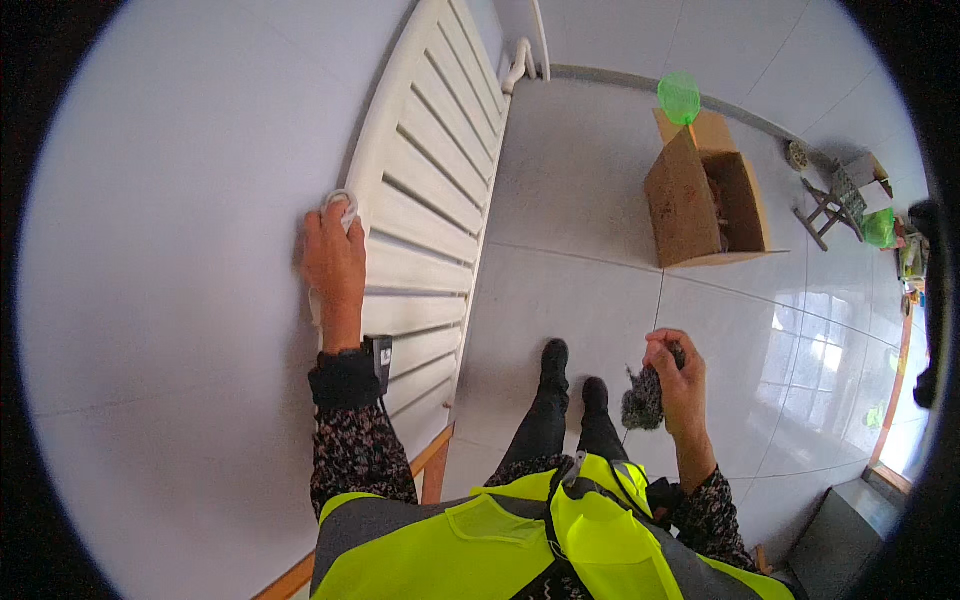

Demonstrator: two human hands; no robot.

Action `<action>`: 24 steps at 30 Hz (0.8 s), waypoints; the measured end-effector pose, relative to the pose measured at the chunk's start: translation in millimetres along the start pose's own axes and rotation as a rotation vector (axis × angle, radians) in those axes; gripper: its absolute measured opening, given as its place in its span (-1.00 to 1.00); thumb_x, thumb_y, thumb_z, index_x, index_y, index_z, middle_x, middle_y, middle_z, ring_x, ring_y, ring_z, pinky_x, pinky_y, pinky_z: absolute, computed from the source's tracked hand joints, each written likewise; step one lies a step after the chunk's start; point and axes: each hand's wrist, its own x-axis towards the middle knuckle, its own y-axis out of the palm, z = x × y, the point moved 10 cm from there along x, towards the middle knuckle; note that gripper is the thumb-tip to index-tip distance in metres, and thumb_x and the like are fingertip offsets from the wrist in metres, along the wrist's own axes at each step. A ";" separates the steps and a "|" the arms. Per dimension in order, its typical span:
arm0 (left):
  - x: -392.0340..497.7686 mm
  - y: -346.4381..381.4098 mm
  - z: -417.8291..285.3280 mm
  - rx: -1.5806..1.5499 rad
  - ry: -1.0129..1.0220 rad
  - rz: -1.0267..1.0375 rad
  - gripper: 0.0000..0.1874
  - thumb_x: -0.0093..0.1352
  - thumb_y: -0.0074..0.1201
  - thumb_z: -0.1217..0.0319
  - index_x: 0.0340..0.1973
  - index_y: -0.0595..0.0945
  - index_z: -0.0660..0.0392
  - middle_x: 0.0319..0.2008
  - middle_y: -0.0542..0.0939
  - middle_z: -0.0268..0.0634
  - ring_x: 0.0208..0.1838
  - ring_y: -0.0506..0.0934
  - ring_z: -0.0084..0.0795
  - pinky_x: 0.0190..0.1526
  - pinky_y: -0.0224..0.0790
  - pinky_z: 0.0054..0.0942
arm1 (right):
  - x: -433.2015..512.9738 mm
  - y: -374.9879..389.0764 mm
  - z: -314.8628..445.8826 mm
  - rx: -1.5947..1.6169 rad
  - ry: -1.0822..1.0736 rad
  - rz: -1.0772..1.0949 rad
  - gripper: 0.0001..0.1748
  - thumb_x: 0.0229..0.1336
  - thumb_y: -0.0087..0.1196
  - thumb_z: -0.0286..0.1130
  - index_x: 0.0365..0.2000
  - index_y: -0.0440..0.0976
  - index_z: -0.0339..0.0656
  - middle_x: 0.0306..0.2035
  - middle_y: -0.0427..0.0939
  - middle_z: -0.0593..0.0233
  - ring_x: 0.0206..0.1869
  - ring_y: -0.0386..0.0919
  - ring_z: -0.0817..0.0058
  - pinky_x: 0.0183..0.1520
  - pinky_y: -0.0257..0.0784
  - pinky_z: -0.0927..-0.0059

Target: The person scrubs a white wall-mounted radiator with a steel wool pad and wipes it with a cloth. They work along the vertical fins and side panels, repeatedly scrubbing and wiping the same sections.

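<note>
My left hand is at the top edge of a white slatted radiator, beside the wall, with its fingers on a white ring-shaped object, perhaps a roll of tape. Whether the fingers grip that ring or only rest on it, I cannot tell. A small black object sits by my left wrist against the radiator. My right hand is closed on a dark grey, fuzzy clump, which hangs below the fingers over the tiled floor.
An open cardboard box stands on the floor ahead, a green mesh net at its back. Farther right are a folding stool and a green bag. A grey box-like object is at the lower right.
</note>
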 end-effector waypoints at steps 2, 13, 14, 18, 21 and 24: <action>-35.3 -10.8 18.7 0.005 -0.062 0.025 -0.66 0.23 0.01 0.27 -0.10 0.46 0.09 -0.10 0.47 -0.14 -0.05 0.44 -0.17 -0.05 0.29 -0.27 | -4.4 -0.7 -5.9 0.017 0.026 0.017 -0.85 0.12 -0.06 -0.42 -0.33 0.39 -0.29 -0.52 0.38 0.43 -0.44 0.30 0.72 -0.35 0.22 0.70; -284.4 -91.0 156.6 0.251 -0.607 0.080 -0.70 0.25 -0.05 0.24 -0.13 0.45 0.02 -0.19 0.51 -0.14 -0.19 0.50 -0.12 -0.22 0.33 -0.20 | -39.8 15.5 -57.1 -0.038 0.079 0.192 -0.85 0.12 -0.05 -0.40 -0.34 0.40 -0.27 -0.53 0.37 0.45 -0.44 0.30 0.72 -0.36 0.21 0.70; -304.9 -96.8 170.3 0.283 -0.679 0.135 -0.69 0.25 -0.05 0.23 -0.12 0.45 0.02 -0.20 0.52 -0.14 -0.19 0.50 -0.12 -0.21 0.33 -0.19 | -40.1 15.0 -56.5 -0.023 0.044 0.192 -0.85 0.12 -0.05 -0.40 -0.33 0.40 -0.26 -0.54 0.37 0.46 -0.44 0.30 0.72 -0.36 0.21 0.70; -351.6 -129.7 201.2 0.459 -0.850 0.347 -0.62 0.21 -0.04 0.16 -0.11 0.45 0.05 -0.26 0.56 -0.11 -0.17 0.51 -0.08 -0.18 0.33 -0.17 | -37.5 -0.3 -66.2 -0.027 0.030 0.166 -0.85 0.13 -0.05 -0.39 -0.33 0.40 -0.26 -0.54 0.36 0.46 -0.44 0.30 0.71 -0.36 0.22 0.69; -349.1 -163.6 205.6 0.623 -0.742 0.493 -0.60 0.18 -0.01 0.15 -0.14 0.48 0.08 -0.29 0.56 -0.09 -0.22 0.51 -0.05 -0.19 0.33 -0.16 | -34.7 -20.7 -79.6 -0.039 0.039 0.101 -0.84 0.13 -0.06 -0.40 -0.32 0.40 -0.26 -0.54 0.36 0.46 -0.44 0.30 0.71 -0.37 0.21 0.69; -307.2 -197.4 177.3 0.592 -0.484 0.194 -0.66 0.21 -0.02 0.25 -0.15 0.48 0.11 -0.25 0.53 -0.09 -0.20 0.49 -0.10 -0.17 0.32 -0.20 | -31.9 -34.5 -95.3 -0.026 0.072 0.058 -0.84 0.13 -0.05 -0.40 -0.31 0.40 -0.26 -0.54 0.36 0.47 -0.44 0.29 0.72 -0.37 0.21 0.69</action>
